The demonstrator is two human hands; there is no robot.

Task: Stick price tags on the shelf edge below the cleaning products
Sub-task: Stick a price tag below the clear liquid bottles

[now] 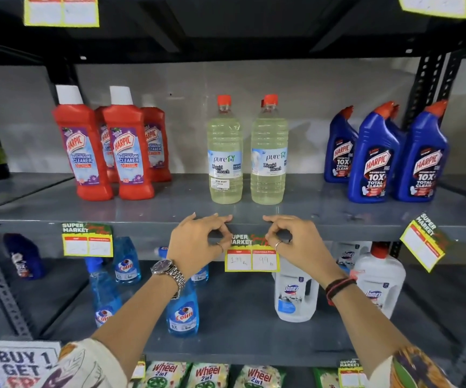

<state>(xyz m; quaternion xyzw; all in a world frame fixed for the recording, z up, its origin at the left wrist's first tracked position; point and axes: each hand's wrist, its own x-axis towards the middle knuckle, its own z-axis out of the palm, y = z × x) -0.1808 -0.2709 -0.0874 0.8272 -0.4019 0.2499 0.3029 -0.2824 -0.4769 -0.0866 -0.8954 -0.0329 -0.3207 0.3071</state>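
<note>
at the centre of the frame both hands press a price tag (251,254) against the grey shelf edge (147,224), just below the two liquid bleach bottles (247,161). the left hand (198,242) has its grip pinched on the tag's upper left corner, the right hand (296,242) pinched on its upper right. another tag (87,240) hangs at left under the red harpic bottles (108,152).

both hands press a price tag (252,254) against the grey shelf edge (147,223), the left hand (198,242) at its upper left corner and the right hand (296,242) at its upper right. two liquid bleach bottles (247,155) stand directly above, between red harpic bottles (108,152) and blue harpic bottles (385,158).
</note>
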